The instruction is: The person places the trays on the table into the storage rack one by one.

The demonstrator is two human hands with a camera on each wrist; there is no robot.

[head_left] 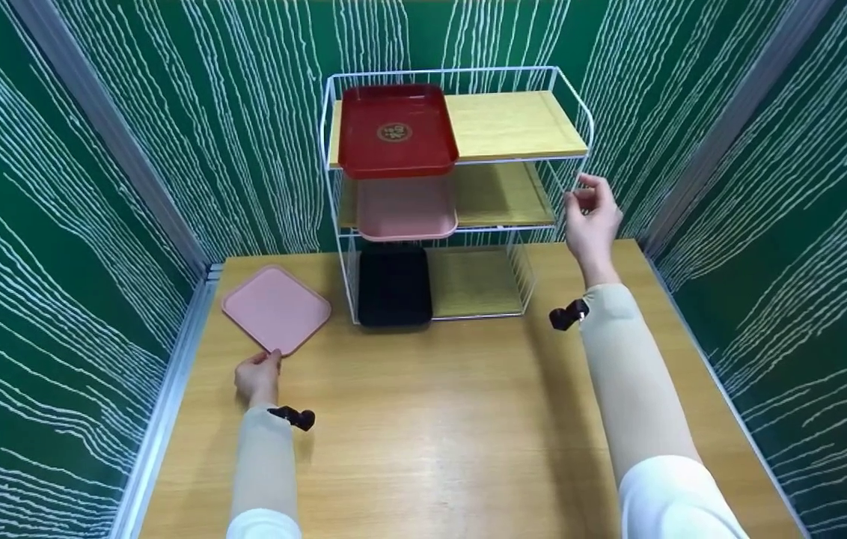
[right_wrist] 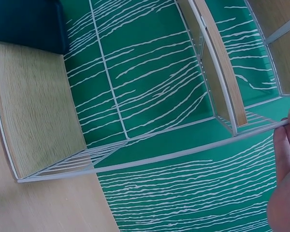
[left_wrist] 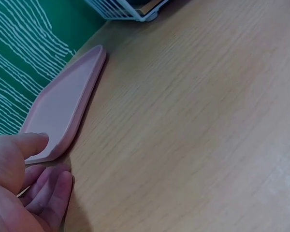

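My left hand [head_left: 257, 378] pinches the near corner of a square pink tray [head_left: 277, 310] on the left of the table. The left wrist view has its thumb over the rim of this pink tray [left_wrist: 63, 101], the other fingers curled below. My right hand [head_left: 592, 221] is raised at the right side of a white wire shelf rack [head_left: 461, 69] with three wooden levels. In the right wrist view its fingers [right_wrist: 282, 154] grip the rack's front post [right_wrist: 183, 152] at the frame's edge; part of the hand is cut off.
On the rack's left half, a red tray [head_left: 397, 108] lies on the top level, another pink tray [head_left: 406, 209] on the middle one and a black tray [head_left: 394, 288] on the bottom. Green walls [head_left: 259, 135] with white lines enclose the wooden table [head_left: 423, 419].
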